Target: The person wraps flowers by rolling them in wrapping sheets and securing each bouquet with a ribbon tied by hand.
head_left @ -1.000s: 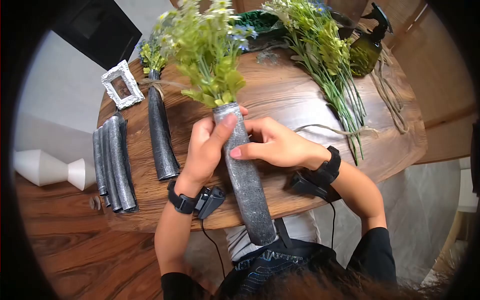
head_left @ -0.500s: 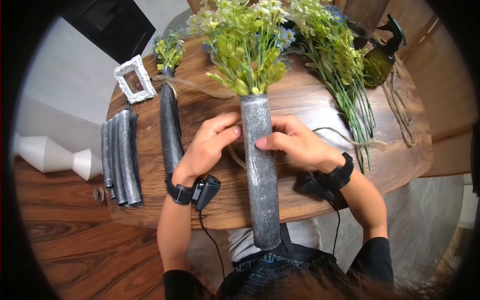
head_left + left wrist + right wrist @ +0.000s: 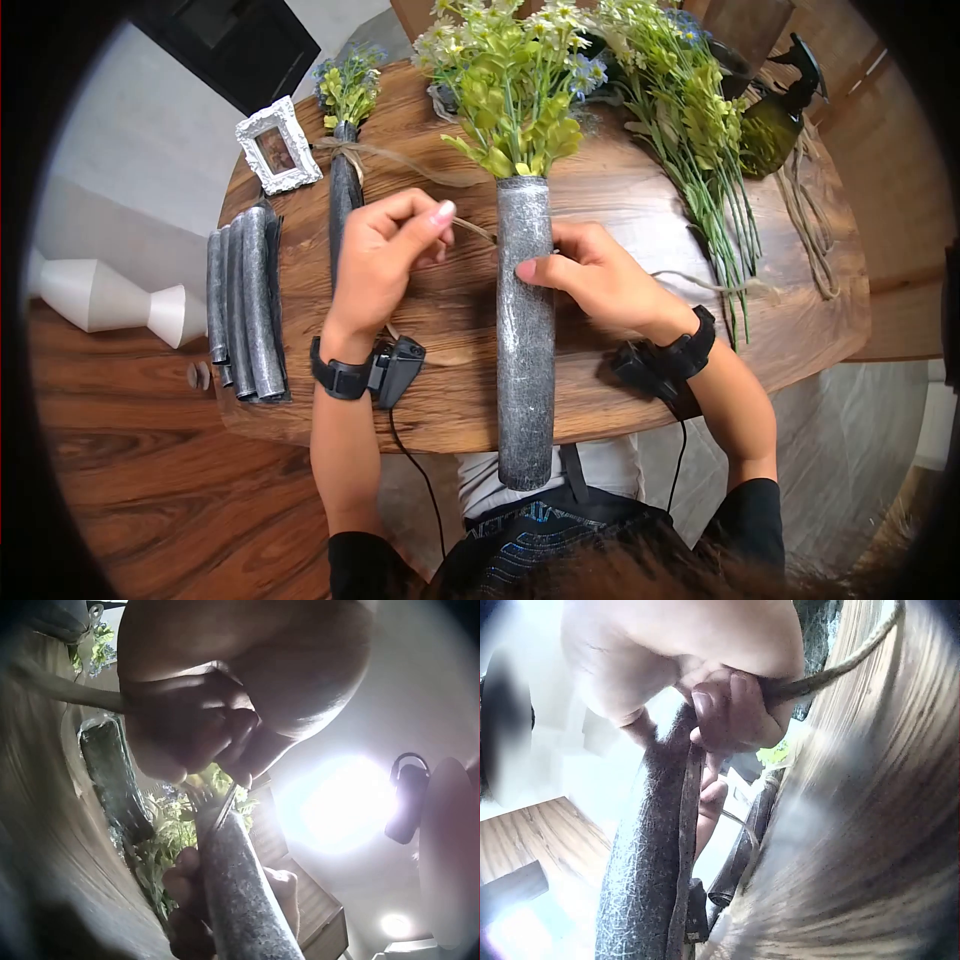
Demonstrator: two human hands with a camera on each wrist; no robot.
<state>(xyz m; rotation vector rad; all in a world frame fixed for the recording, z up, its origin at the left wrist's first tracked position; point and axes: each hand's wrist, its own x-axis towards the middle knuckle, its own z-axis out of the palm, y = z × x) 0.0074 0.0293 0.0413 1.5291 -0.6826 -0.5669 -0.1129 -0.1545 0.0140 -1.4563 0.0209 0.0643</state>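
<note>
A dark grey textured wrapper (image 3: 525, 330) is rolled into a long tube around a bunch of white and blue flowers (image 3: 515, 110) with yellow-green leaves. My right hand (image 3: 615, 285) grips the tube, thumb across its front and fingers behind. In the right wrist view a strand of twine (image 3: 840, 671) runs out from under those curled fingers. My left hand (image 3: 380, 260), apart from the tube on its left, pinches another stretch of twine (image 3: 474, 230) between thumb and fingers. That stretch leads behind the tube, where its course is hidden.
A tied bouquet in a grey wrapper (image 3: 344, 190) lies left, beside a white picture frame (image 3: 279, 148) and several rolled grey sheets (image 3: 245, 310). Loose flower stems (image 3: 730, 225), a green spray bottle (image 3: 775, 130) and more twine (image 3: 810, 220) lie right.
My left hand left the tube's upper part, went behind it, then drew away leftward with the twine. The tube swung more upright in the head view. My right hand kept its hold.
</note>
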